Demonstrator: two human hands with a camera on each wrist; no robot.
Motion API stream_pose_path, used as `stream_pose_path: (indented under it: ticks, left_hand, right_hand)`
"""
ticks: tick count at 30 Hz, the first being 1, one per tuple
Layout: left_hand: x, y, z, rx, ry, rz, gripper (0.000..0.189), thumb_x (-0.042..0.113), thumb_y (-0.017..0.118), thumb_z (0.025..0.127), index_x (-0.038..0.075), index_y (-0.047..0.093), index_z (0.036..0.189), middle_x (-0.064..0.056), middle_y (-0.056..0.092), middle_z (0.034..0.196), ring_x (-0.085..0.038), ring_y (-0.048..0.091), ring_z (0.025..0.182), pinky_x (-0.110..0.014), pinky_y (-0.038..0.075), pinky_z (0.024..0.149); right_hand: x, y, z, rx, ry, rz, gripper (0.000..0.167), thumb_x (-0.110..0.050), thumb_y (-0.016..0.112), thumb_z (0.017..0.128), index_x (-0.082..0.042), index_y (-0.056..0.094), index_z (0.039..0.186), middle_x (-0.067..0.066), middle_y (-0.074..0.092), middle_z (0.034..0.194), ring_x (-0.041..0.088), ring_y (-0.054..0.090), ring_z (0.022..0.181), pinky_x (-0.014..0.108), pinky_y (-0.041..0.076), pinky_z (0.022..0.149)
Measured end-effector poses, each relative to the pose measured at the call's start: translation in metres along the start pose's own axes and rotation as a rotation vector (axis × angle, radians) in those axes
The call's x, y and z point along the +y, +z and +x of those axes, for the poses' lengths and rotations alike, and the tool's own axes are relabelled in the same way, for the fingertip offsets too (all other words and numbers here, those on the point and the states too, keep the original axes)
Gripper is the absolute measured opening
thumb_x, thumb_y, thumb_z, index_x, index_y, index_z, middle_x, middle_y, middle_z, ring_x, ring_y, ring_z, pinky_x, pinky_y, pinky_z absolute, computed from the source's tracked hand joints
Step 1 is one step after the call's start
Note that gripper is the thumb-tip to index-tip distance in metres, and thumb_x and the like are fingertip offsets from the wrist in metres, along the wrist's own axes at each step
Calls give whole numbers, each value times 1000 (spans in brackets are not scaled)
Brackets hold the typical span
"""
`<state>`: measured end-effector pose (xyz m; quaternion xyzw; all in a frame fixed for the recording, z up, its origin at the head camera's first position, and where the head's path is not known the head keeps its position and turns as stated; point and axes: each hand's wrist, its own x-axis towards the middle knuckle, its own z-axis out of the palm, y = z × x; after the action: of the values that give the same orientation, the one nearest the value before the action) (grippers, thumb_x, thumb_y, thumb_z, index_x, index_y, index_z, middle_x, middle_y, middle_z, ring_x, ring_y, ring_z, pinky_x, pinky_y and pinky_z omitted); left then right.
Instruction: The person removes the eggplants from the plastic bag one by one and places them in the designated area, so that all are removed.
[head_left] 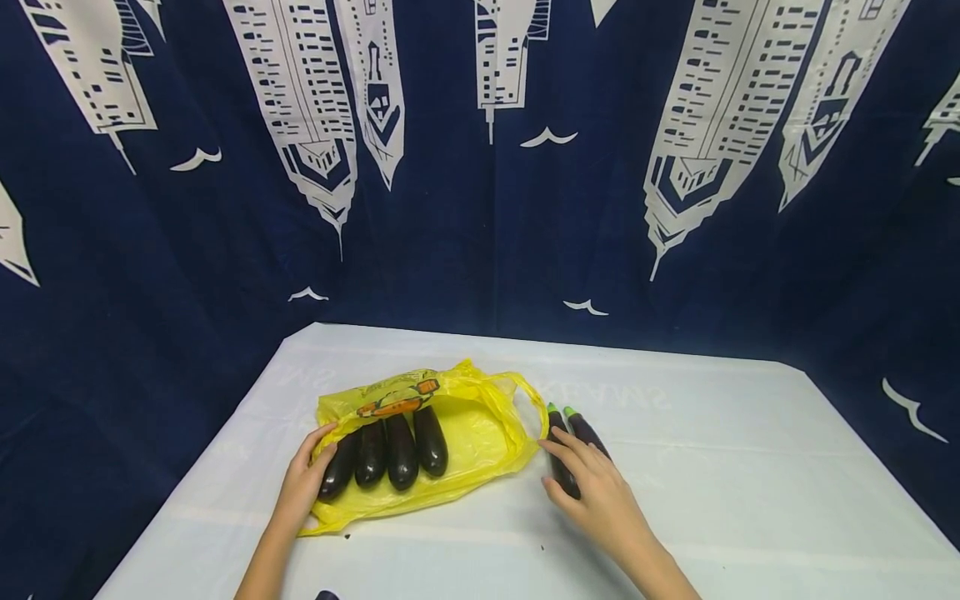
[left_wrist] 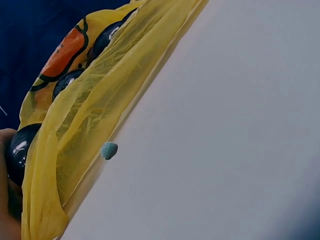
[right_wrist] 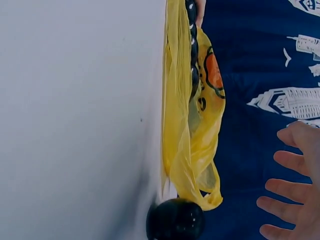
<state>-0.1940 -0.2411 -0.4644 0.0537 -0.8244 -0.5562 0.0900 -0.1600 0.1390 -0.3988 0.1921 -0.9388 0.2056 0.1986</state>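
A yellow plastic bag (head_left: 476, 433) lies on its side with its mouth spread, and several dark eggplants (head_left: 402, 454) rest side by side in it. My left hand (head_left: 303, 475) holds the bag's left edge, beside the leftmost eggplant; in the left wrist view only a sliver of that hand (left_wrist: 6, 210) shows. To the right of the bag, two more eggplants with green stem ends lie on the table, the nearer one (head_left: 561, 467) partly under my right hand (head_left: 596, 500). Spread fingers (right_wrist: 287, 207) of the right hand, in the right wrist view, stand apart from the eggplant (right_wrist: 175, 220).
The white-covered table (head_left: 750, 467) reaches back to a dark blue curtain (head_left: 487, 225) printed with white buildings and birds. Small dark specks lie near the bag. A dark rounded tip (head_left: 327, 595) shows at the bottom edge of the head view.
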Motion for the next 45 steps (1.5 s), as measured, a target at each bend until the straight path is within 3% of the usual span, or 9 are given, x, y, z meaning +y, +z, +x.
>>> stream_pose_path:
  ticks: [18,37,45]
  left_hand:
    - [2,-1,-1,-3,2,5,46,36,44,95,14,39,135,-14,30,146,-35,17,138,-58,15,109]
    - [4,-2,-3,-19,0,13,45,36,43,96,16,38,136,-14,27,148,-35,16,139,-60,15,109]
    - [4,-1,-3,-15,-7,16,45,36,43,96,16,38,135,-14,28,147,-36,16,138,-59,15,109]
  right_hand:
    - [-20,16,15,22,-61,97,42,-26,68,79,-22,57,120,3,52,132,28,52,117,49,41,98]
    - [-45,34,32,-69,-42,182,42,-30,62,83,-25,54,123,0,48,135,27,50,119,50,43,96]
    - [-54,43,42,-95,-86,213,42,-29,62,82,-23,54,123,1,48,135,28,51,118,49,44,95]
